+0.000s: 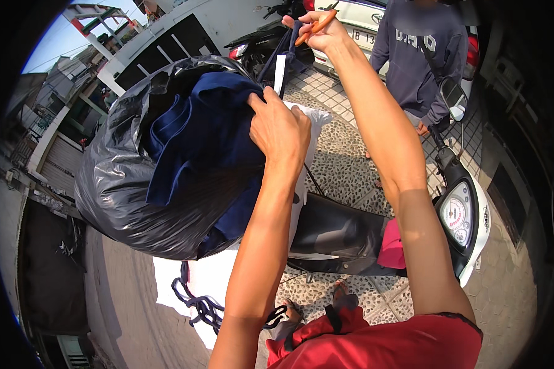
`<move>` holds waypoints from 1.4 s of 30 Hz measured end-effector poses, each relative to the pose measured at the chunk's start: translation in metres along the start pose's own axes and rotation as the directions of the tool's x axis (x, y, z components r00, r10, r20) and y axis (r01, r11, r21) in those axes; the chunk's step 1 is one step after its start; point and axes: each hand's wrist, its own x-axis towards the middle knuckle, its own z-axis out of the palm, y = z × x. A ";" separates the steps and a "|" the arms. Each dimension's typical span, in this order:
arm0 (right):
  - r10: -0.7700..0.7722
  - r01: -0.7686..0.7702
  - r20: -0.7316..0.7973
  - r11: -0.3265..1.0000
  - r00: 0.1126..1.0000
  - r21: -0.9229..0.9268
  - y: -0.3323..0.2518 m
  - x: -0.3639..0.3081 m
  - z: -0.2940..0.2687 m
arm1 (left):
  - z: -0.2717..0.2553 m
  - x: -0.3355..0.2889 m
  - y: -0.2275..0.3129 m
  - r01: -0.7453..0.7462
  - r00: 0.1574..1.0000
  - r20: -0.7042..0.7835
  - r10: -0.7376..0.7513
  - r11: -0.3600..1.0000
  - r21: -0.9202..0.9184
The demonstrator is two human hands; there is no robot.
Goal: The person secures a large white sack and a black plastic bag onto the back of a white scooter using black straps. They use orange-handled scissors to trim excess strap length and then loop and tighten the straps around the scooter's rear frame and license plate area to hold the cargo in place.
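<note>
Fingers of the right hand (330, 35), raised at the top of the view, are closed around an orange-handled tool (317, 28), with a dark blue strip (287, 46) running down from beside their tips toward the other hand. A narrow white band (280, 74) shows along the lower part of that strip. Lower and to the left, the left hand (281, 128) has its fingers bent against the upper right edge of a bundle of navy cloth (218, 132); their undersides are hidden, so I cannot tell whether they pinch it. The navy cloth lies in the wide mouth of a bulging black plastic bag (120, 194), its folds spilling over the rim. White sheeting (218, 270) shows below the bag, with looped dark blue cords (203, 307) hanging across it. Just right of the bag is the black seat (332, 224) of a scooter, and a pink item (392, 246) lies farther along, near the instrument panel (457, 212). Beyond the scooter, another person (415, 61) in a dark hooded top stands on the paving near a white car (358, 31).
</note>
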 end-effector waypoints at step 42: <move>-0.538 0.095 0.007 0.135 0.843 -0.986 -0.214 -0.109 0.120 | 0.066 0.172 0.180 0.295 0.956 0.290 -0.054 0.184 -0.938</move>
